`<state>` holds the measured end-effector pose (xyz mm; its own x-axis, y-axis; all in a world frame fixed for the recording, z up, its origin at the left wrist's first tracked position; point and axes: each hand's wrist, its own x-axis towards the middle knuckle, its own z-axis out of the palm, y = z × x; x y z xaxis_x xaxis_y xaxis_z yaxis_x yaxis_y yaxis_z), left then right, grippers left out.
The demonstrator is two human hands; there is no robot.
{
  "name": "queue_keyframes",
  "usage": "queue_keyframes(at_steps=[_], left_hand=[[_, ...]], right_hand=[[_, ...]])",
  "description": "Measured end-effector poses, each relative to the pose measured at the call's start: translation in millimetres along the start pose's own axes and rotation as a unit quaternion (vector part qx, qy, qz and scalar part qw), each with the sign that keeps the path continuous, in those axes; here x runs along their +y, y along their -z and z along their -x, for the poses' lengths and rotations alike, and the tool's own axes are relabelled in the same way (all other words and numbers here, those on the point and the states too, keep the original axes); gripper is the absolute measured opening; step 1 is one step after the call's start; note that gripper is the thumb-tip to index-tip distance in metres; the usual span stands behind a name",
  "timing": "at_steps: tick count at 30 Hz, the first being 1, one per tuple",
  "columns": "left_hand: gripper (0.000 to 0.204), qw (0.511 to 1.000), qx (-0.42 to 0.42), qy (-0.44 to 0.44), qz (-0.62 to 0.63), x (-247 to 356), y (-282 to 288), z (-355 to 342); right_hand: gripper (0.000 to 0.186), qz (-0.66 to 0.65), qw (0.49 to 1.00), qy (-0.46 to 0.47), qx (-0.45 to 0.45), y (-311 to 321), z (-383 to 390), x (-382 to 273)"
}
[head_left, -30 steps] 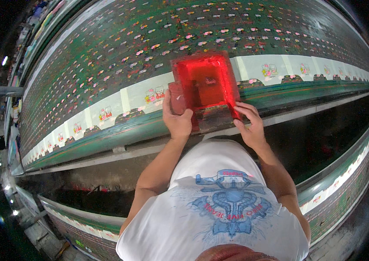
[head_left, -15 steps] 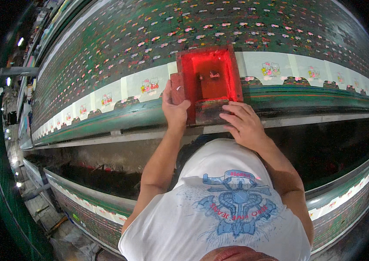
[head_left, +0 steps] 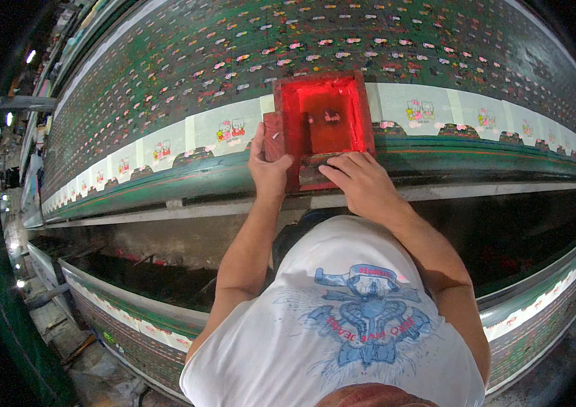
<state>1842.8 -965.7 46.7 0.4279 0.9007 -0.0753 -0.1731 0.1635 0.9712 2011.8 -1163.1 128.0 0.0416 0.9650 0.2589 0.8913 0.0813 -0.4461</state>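
"Red-stained and rectangular, that open-topped frame (head_left: 364, 112) sits across the pale fabric strip with small printed figures (head_left: 199, 140), on the long green table (head_left: 223, 167). How is it held?"

"The left hand (head_left: 271, 171) is closed around a flat, dark-red block (head_left: 273, 138) at the frame's left side, thumb on the near face. I can't tell whether the block is fixed to the frame."

"And the right hand (head_left: 361, 182)?"

"Its fingers bend over the dark ledge (head_left: 312, 173) at the frame's near end. Whether they grip it or merely rest there, I cannot tell."

"What might go wrong?"

"An uneven push from the two hands could skew the frame. If it's wet underneath, dragging it sideways could smear red across the pale fabric."
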Motion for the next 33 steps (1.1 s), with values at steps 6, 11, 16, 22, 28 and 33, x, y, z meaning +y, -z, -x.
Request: queue_keyframes(at_steps=[6,11,16,22,28,33], left_hand=[[0.106,0.999,0.011,0.016,-0.049,19,-10,5],[0.105,0.999,0.005,0.026,-0.048,19,-5,6],[0.099,0.999,-0.013,0.013,-0.041,13,-7,2],[0.088,0.998,-0.019,0.010,-0.051,16,2,4],[0.086,0.999,-0.028,0.005,-0.019,12,2,5],[0.088,0.998,-0.033,-0.014,-0.059,7,6,4]], right_hand=[[0.047,0.064,0.997,0.007,-0.044,6,-19,8],[0.044,0.014,0.993,-0.045,-0.106,34,-70,41],[0.046,0.012,0.996,-0.083,-0.034,23,-113,92],[0.057,0.039,0.995,-0.081,-0.040,15,-127,86],[0.061,0.051,0.992,-0.092,-0.076,10,-90,31],[0.063,0.050,0.991,-0.088,-0.083,3,-52,-1]])
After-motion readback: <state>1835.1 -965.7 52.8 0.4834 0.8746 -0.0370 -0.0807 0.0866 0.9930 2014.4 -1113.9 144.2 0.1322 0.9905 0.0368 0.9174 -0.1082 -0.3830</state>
